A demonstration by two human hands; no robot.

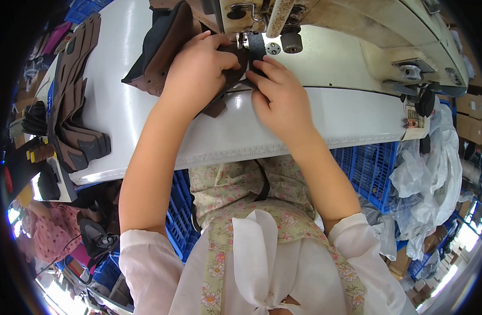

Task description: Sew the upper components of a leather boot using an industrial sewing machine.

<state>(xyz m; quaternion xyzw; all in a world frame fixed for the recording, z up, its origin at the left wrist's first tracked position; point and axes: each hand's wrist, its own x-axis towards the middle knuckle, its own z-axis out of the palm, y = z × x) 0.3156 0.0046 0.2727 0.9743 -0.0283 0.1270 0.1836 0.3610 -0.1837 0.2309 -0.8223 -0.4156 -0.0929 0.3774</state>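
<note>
The left hand (pixel 199 65) is bent over a brown and black, curved, leather-like shoe piece (pixel 162 55), with some of the dark part caught between the thumb and first finger. The shoe piece is under the left hand and sticks up on its left side. The right hand (pixel 282 97) is half curled, and its fingertips touch a flat, dark strip (pixel 256 47) of what may be cloth or leather. I cannot tell if its thumb pinches from below, or if the strip is part of the shoe piece.

Just past the fingers is the small, shiny metal foot (pixel 241 40) of a big, off-white metal sewing machine (pixel 388 26). Both hands are over a smooth, white counter (pixel 351 113). Well to the left of the left hand is a pile of long, flat brown pieces (pixel 75 86).

The shoe piece looks light. It should bend, but it seems stiff enough to hold its round shape. It probably won't break, though it could slide on the shiny counter or fold the wrong way. A good hold is on the flat part near the metal foot, with the fingertips back from it. The tall side may flop, so the left hand should hold it up.
</note>
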